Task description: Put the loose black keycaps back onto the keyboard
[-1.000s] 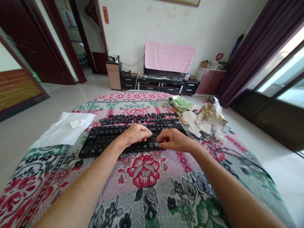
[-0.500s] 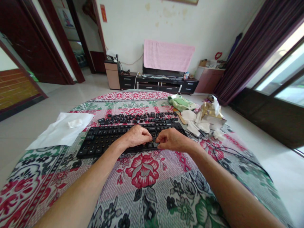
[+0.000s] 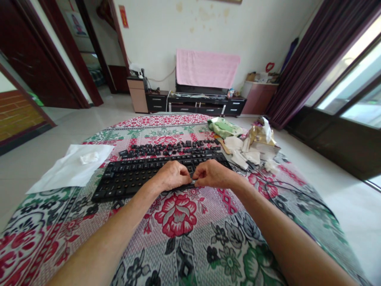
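A black keyboard (image 3: 131, 175) lies across a floral cloth (image 3: 184, 234). My left hand (image 3: 170, 176) and my right hand (image 3: 212, 174) rest on its near edge, close together, fingers curled and pinching at a small key or keycap between them. Behind the keyboard runs a row of several loose black keycaps (image 3: 169, 148). What the fingertips grip is too small to name for sure.
A white sheet with a crumpled tissue (image 3: 71, 167) lies at the left. At the right are a green cloth (image 3: 224, 128), white wipes (image 3: 242, 151), a torn gold packet (image 3: 262, 137) and a black cable (image 3: 297, 194). A TV stand stands behind.
Both hands have drawn closer together at the keyboard's near edge, fingertips now almost touching. The view has shifted slightly; the keyboard and keycaps stay put.
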The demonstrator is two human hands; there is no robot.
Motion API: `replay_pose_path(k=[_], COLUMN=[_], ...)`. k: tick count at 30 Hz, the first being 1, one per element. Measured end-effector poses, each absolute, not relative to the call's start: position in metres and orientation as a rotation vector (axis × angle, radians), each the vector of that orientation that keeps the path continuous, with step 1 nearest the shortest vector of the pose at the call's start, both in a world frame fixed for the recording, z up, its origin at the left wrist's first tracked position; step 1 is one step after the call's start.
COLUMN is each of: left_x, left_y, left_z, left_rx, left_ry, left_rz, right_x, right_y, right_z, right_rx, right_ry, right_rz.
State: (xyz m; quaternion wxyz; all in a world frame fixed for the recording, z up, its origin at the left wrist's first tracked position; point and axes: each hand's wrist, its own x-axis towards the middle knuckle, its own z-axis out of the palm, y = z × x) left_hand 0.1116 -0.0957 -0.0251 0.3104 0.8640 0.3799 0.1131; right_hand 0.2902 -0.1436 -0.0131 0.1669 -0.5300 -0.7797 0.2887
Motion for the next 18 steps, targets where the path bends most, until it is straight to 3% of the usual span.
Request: replay_pose_path(k=[18], left_x=[0.1213], left_y=[-0.0994], left_z=[-0.0250], left_rx=[2.320], left_ry=[1.134], left_rz=[0.327], right_x=[0.2909], right_y=[-0.1418], right_z=[-0.0133], right_rx=[-1.504], right_ry=[-2.309], right_rz=[0.756])
